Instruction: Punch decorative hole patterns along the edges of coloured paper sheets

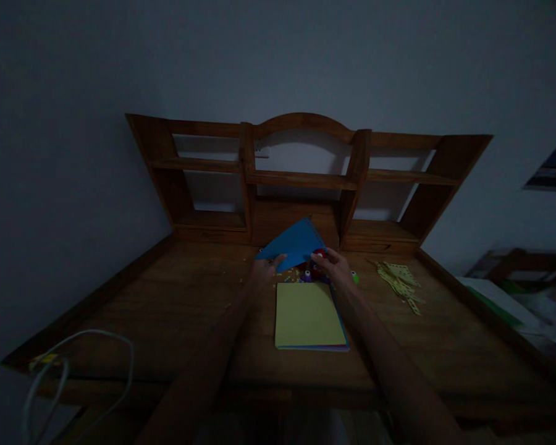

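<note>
Far to the left of both grips, a white cable [97, 331] curls around the front corner of the wooden worktop [176, 303]. The left grip [261, 272] is pinched closed on a blue sheet [293, 244], thumb on top, so the sheet hangs between the 2 grips. There's a row of tiny holes along its upper right edge, so I'd call that edge at least partly done; can't spot any elsewhere on it. Below it, pale scraps [293, 275], and nearer the person a stack of sheets [309, 314], top 1 yellow and looking untouched to me. Just left of the right grip [337, 267] sits a purple thing [306, 277] with a bulgy eye. That grip looks closed around a rounded red thing [321, 253] by the sheet's corner. Just right of it, a green thing [355, 277]; further right, yellow strips [397, 279], hole-riddled, so presumably worked already.

Texture-wise: blue sheet flat and stiffish, stack square and smooth, strips limp and lacy.
</note>
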Available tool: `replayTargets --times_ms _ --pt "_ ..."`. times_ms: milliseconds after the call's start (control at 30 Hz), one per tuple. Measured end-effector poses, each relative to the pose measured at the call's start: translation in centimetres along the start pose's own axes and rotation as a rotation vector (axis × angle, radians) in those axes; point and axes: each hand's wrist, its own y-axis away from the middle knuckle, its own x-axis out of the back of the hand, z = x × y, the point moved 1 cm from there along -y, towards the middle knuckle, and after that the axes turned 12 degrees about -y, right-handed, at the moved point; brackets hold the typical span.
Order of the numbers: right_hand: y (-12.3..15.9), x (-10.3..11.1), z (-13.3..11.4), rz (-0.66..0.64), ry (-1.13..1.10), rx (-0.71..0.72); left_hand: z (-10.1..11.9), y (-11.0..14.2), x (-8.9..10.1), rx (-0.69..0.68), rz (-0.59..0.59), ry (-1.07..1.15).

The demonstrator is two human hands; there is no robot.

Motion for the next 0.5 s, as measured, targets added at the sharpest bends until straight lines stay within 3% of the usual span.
replayTargets --times_ms 333,500 --pt "0.18 -0.18 0.2 -0.019 -0.044 -0.013 -0.2 0.22 0.03 -0.027 -0.041 -0.036" --pt "0.18 0.01 0.57 0.053 -0.038 0.021 0.04 0.37 0.17 -0.031 -0.083 -0.08"
